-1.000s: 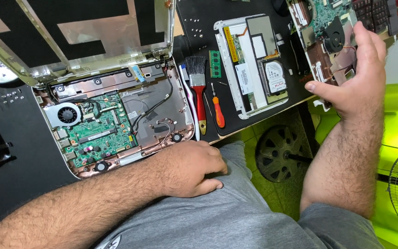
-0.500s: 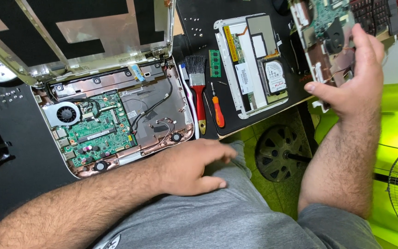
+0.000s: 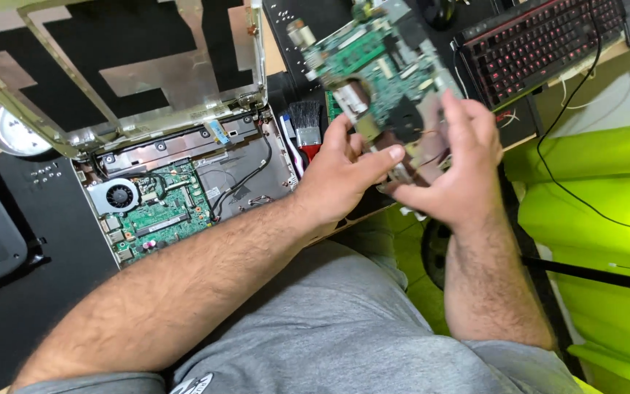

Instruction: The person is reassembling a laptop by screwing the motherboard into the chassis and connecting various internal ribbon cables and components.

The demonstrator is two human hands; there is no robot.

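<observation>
Circuit board: a green board (image 3: 377,69) with a round cut-out and metal parts, lifted clear of the desk at about 1 o'clock in the view, tilted, slightly blurred.
Left hand: the left hand (image 3: 340,171) pinches the board's near edge, thumb pointing right along it, fingers curled behind.
Right hand: the right hand (image 3: 453,171) grips the board's right side, fingers spread over its face, thumb below; whether it presses a part there I cannot tell.
Open laptop: a laptop base (image 3: 184,190) lies at 10 o'clock, its cover off, with a second green board (image 3: 162,211), a round fan (image 3: 118,195) and black cables exposed.
Lid frame: a silver frame (image 3: 140,66) with black panels stands hinged behind the base, at 11 o'clock.
Progress, judged: the stripping-down looks well along, since one board is already out and in both hands; the other board, fan and cables sit in the base, so that part seems left to do.
Tools: a brush (image 3: 306,124) with dark bristles and a red handle lies just right of the base, partly behind the left hand.
Keyboard: a black keyboard (image 3: 548,40) with red-lit keys sits at 2 o'clock, a black cable (image 3: 585,204) trailing from it.
Labels: small white print shows on the black mat (image 3: 45,175) at 9 o'clock and at 12 o'clock; too small to make out shapes.
Packages: none visible.
Lap: grey shorts (image 3: 329,328) at 6 o'clock; bright green floor (image 3: 592,175) at 4 o'clock.
</observation>
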